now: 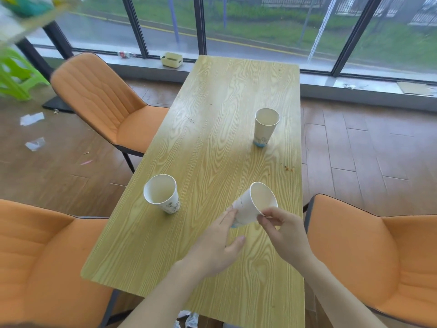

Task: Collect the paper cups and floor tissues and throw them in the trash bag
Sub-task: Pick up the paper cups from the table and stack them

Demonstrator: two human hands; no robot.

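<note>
Holding item one: tilted paper cup (pixel 254 204), lifted off the table (pixel 212 268), mouth facing away from me. My right hand (pixel 287 233) pinches its near rim between thumb and forefinger, the other fingers curled. My left hand (pixel 216 247) is open, fingers spread, fingertips touching the cup's base end; it grips nothing firmly.

Item two: upright paper cup (pixel 162 194), near the table's left edge, well apart from my hands, apparently empty.

Item three: far paper cup (pixel 265 126), upright, toward the right edge, further up the table.

Item four: floor tissues (pixel 32 119), white scraps on the wood floor left of the far orange chair (pixel 106 102), with a second scrap (pixel 35 144) nearer. More crumpled paper (pixel 189 319) lies under the table's near end.

Trash bag: not in view.

Step in hand, as I judge it: cup collection, first cup only; tissues untouched.

Next move calls for: freeing one hand, probably by nesting this cup into the upright one at left, then reaching for the far cup.
</note>
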